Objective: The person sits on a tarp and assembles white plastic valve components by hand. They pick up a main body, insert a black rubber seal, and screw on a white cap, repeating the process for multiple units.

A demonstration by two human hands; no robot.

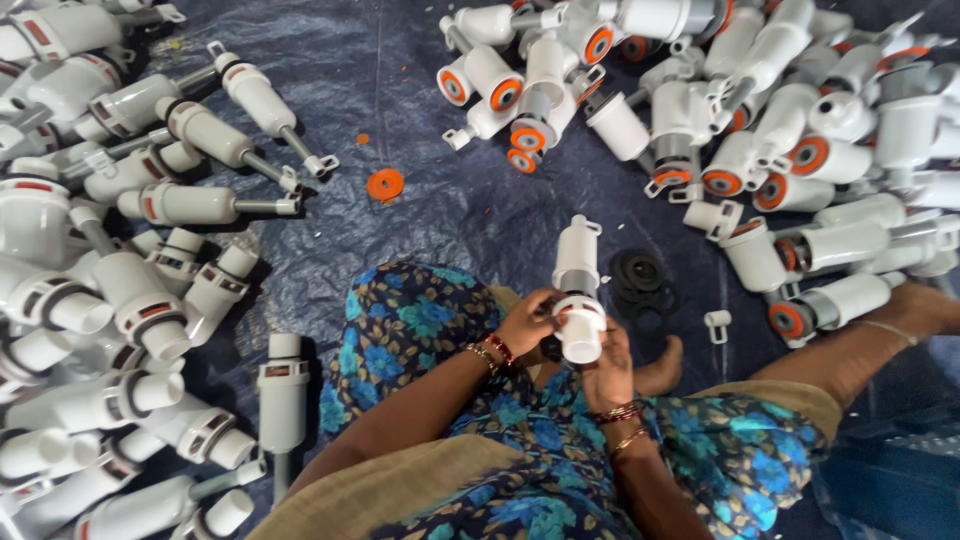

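I see both hands meeting at centre frame on one white plastic pipe fitting with a cylindrical body and open round mouth (578, 300). It stands roughly upright between the hands, mouth end toward the camera, narrower capped end pointing away over the dark blue tarp (420, 200). My left hand (527, 322) grips the fitting from its left side, fingers curled around the lower collar. My right hand (607, 372) closes on it from below and right, fingers wrapped against the mouth rim. Both touching it, held above the lap in the blue floral dress (420, 320).

Just beyond the fitting, a small stack of black rubber ring gaskets (640, 280) lies on the tarp, near the right hand but apart from it. A loose orange plastic disc (385, 184) sits further out, well apart. A heap of white fittings with orange seals (700, 110) fills the upper right; another heap of white fittings with grey stems (120, 260) fills the left side. A small white clip piece (716, 322) lies right of the gaskets. A bare foot (665, 365) shows just beside the right hand.
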